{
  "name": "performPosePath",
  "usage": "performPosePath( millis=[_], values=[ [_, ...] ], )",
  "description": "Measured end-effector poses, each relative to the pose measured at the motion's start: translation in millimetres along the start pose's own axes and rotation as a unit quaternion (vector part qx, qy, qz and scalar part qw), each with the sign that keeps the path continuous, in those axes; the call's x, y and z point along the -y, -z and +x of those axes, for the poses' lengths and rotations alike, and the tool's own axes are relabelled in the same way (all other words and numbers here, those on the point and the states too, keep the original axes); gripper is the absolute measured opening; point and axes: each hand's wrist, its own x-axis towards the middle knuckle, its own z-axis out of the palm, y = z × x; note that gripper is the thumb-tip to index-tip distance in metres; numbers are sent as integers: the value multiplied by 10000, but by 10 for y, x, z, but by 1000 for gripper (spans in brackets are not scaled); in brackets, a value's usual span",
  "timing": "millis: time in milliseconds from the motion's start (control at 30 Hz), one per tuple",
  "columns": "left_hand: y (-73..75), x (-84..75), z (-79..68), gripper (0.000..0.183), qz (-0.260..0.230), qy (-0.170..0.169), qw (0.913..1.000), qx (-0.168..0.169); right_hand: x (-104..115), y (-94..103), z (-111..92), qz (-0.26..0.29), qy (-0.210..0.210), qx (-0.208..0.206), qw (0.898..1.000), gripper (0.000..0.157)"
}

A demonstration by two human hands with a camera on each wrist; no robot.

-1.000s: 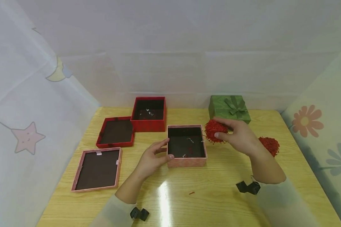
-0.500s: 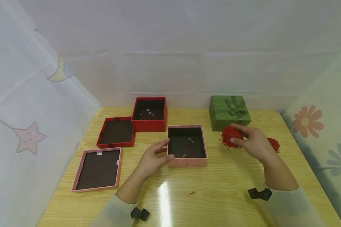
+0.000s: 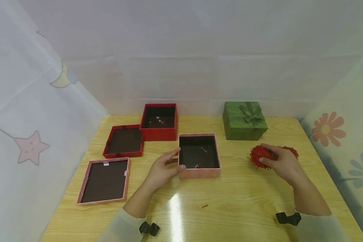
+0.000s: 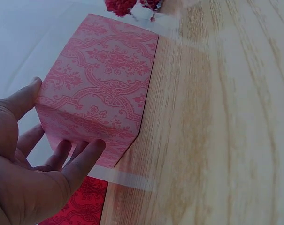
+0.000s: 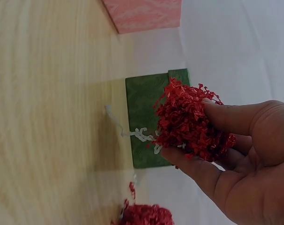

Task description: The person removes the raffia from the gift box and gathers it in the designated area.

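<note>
A pink patterned box (image 3: 199, 173) stands lidless at the middle of the table, a few scraps on its dark floor. My left hand (image 3: 161, 170) rests on its left side: the thumb is at the near corner, and the loosely extended fingers touch the side wall in the left wrist view. My right hand (image 3: 285, 164) pinches a clump of red shredded paper (image 5: 191, 122) between thumb and fingers, to the right of the box. White strands dangle from the clump. Behind that hand lies a second red clump (image 3: 292, 151), partly hidden.
At the back left stands an open red box (image 3: 158, 134) beside its upturned red lid (image 3: 124, 141). Closer in lies the upturned pink lid (image 3: 104, 181). A green box with a bow (image 3: 245, 124) stands at the back right. A red shred (image 3: 204, 206) lies near the front.
My right hand has carried the red shredded paper away from the pink box, rightward and nearer to me, close to the second clump. My left hand has stayed at the box.
</note>
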Motion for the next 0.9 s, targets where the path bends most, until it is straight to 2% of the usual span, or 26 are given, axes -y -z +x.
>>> performPosePath(
  millis=[300, 533, 900],
  values=[
    [7, -20, -5, 68, 39, 48, 10000, -20, -218, 9, -205, -266, -280, -44, 9992, 73],
    [-1, -30, -10, 67, 40, 71, 10000, -41, -402, 36, -385, -252, -556, 0, 9981, 75],
    [1, -22, -13, 68, 7, 78, 10000, -59, -713, 124, -661, -518, -844, -505, 9938, 73]
  ],
)
